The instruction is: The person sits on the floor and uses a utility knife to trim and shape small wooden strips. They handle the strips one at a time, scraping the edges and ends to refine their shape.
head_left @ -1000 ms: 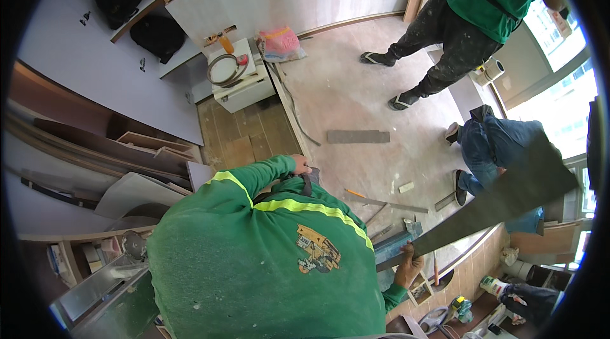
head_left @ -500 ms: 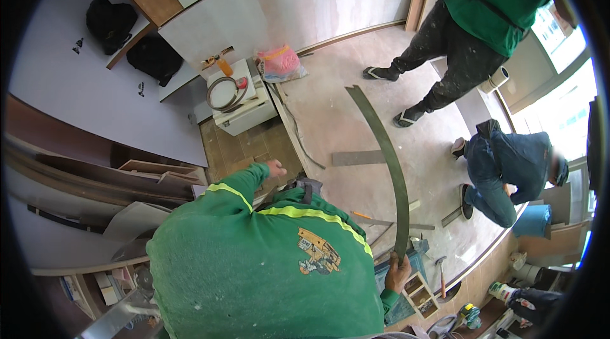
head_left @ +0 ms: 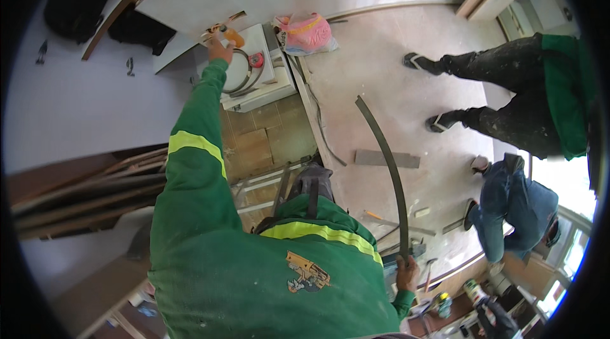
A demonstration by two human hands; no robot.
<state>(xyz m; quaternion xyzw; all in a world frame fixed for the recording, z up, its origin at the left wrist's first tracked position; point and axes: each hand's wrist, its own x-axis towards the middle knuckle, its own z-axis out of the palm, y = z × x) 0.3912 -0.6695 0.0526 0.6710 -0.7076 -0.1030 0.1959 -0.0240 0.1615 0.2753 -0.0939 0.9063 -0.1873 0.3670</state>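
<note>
My right hand, low on the right, is closed round the lower end of a long, thin, dark grey-green strip. The strip curves up and away over the pale floor. My left arm is stretched far forward to the white cabinet, and my left hand is over its far corner. Its fingers look extended beside an orange bottle and some small light-brown items; whether they touch these is too small to tell. On the cabinet top lie a coiled edging strip and a red tape measure.
A pink plastic bag sits beyond the cabinet. A flat grey board and a hammer lie on the floor. One co-worker stands at the right; another crouches below. A metal ladder is under me; boards lean left.
My left arm has swung forward from near my body to the cabinet's far corner. My right hand still holds the strip, which has turned more edge-on. The view has shifted.
</note>
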